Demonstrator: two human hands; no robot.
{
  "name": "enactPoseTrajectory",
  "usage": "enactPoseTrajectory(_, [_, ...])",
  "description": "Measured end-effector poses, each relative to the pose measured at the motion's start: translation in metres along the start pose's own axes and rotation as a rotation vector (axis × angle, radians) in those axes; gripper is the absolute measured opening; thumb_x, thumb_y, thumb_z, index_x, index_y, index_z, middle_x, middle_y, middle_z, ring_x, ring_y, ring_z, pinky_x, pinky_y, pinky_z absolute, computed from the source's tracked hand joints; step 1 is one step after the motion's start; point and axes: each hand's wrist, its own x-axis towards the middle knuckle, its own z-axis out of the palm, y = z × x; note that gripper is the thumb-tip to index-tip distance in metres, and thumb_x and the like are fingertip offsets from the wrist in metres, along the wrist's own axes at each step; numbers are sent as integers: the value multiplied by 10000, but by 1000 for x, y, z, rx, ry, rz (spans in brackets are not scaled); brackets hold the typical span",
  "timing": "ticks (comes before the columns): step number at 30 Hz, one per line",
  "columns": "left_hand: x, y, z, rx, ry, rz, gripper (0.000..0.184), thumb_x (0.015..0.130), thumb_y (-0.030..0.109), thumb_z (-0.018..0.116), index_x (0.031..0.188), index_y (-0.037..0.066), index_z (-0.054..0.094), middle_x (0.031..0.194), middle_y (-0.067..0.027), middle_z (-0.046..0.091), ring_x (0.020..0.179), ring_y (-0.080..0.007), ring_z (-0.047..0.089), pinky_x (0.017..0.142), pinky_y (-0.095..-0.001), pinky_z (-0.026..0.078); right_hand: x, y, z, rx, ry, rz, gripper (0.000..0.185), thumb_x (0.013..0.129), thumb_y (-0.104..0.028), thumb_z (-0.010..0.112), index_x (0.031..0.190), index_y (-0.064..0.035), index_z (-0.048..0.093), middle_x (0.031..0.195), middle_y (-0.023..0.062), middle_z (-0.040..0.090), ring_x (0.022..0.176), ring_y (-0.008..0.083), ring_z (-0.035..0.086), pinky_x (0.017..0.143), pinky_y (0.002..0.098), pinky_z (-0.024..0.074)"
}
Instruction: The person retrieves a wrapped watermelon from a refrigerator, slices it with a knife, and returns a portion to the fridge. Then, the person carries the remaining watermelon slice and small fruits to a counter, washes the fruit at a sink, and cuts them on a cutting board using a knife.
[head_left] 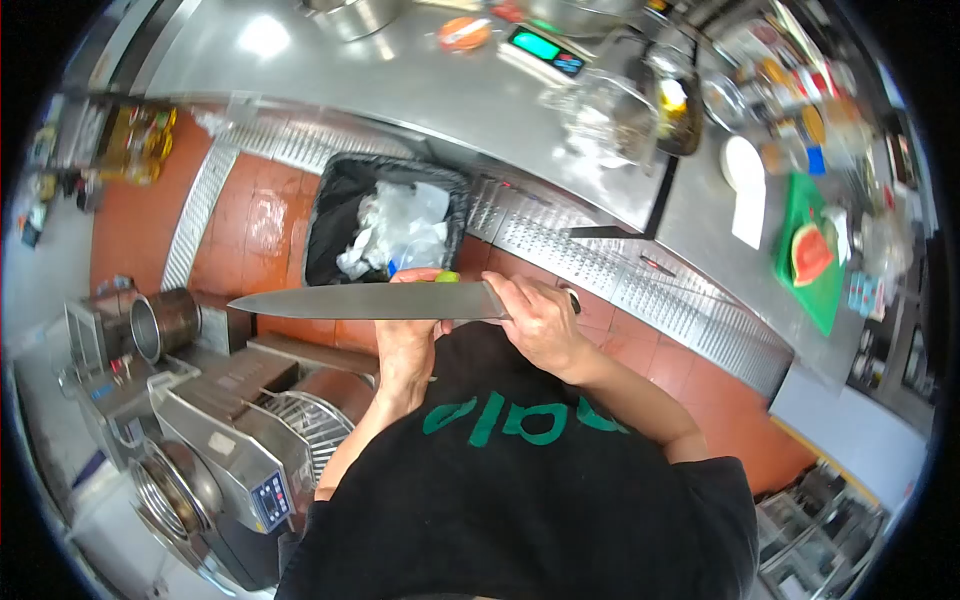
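My right hand is closed round the dark handle of a large chef's knife. Its long, broad blade lies level across the view, tip to the left. Behind the blade is my left hand, mostly covered by the steel; fingertips show above the blade and the wrist below. A small bright green piece sticks out over the blade's upper edge, in my left fingers. Its kind is not clear. Just past both hands stands a black-lined bin holding crumpled clear plastic.
A steel counter runs across the back, bearing a lit scale and plastic bags. At right, a watermelon piece lies on a green cutting board. A steel machine stands at lower left.
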Motion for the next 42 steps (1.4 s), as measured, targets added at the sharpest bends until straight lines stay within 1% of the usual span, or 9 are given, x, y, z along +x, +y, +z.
enactPoseTrajectory(6, [-27, -87, 142, 147, -291, 42, 229, 755, 6, 651, 948, -26, 531, 912, -127, 574, 652, -144, 539, 488, -244, 423, -134, 95, -97, -92, 149, 238, 520, 596, 19, 633, 1101, -42, 528, 753, 85, 566, 617, 239, 589, 532, 330, 479])
enactPoseTrajectory(9, [-46, -148, 210, 155, -453, -89, 238, 773, 30, 645, 968, -21, 518, 918, -121, 573, 652, -140, 529, 484, -242, 413, -183, 122, -150, -114, 247, 349, 545, 602, 8, 637, 1129, -46, 511, 759, 89, 568, 627, 245, 595, 543, 334, 479])
enactPoseTrajectory(13, [-76, -171, 294, 283, -516, -88, 232, 787, 30, 630, 976, -26, 509, 851, -130, 591, 597, -137, 515, 481, -244, 408, -239, 163, -195, -55, 481, 348, 457, 614, 7, 636, 1060, -35, 549, 756, 96, 572, 641, 247, 599, 563, 331, 488])
enactPoseTrajectory(18, [-82, -199, 330, 417, -541, -65, 209, 781, -12, 607, 965, -38, 513, 825, -129, 594, 586, -141, 531, 468, -240, 413, -264, 178, -230, -87, 489, 417, 387, 630, 28, 617, 1011, -23, 569, 724, 90, 572, 620, 247, 596, 552, 326, 490])
enactPoseTrajectory(20, [-84, -204, 337, 304, -523, -179, 203, 762, -46, 599, 948, -45, 518, 827, -136, 594, 600, -140, 542, 461, -234, 417, -255, 183, -237, -45, 488, 378, 358, 629, 40, 608, 983, -12, 580, 711, 95, 580, 596, 247, 593, 542, 333, 492])
enactPoseTrajectory(23, [-92, -174, 351, 436, -476, -50, 162, 794, -6, 578, 939, -48, 521, 826, -129, 590, 599, -129, 534, 469, -228, 415, -266, 204, -218, -44, 620, 303, 355, 633, 40, 607, 984, -8, 580, 682, 87, 553, 568, 232, 576, 520, 333, 472])
enactPoseTrajectory(27, [-69, -175, 307, 339, -551, -102, 193, 852, 120, 547, 945, -48, 530, 814, -108, 591, 581, -119, 524, 462, -217, 407, -230, 189, -211, -29, 540, 228, 387, 609, 40, 601, 994, 2, 595, 649, 72, 514, 537, 207, 549, 497, 326, 452])
enactPoseTrajectory(35, [-25, -80, 198, 460, -356, -240, 188, 817, 77, 572, 980, -19, 575, 800, -63, 605, 544, -68, 516, 426, -169, 392, -137, 146, -117, 21, 439, 58, 471, 536, 33, 598, 1006, 6, 595, 697, 76, 536, 574, 222, 563, 516, 315, 464])
enactPoseTrajectory(42, [8, -17, 78, 102, -254, -273, 243, 819, 93, 597, 1029, -25, 560, 848, -87, 611, 540, -99, 526, 424, -197, 393, -65, 92, -26, 78, 320, 41, 403, 640, 1, 657, 1038, -9, 595, 782, 94, 611, 628, 186, 603, 559, 294, 486])
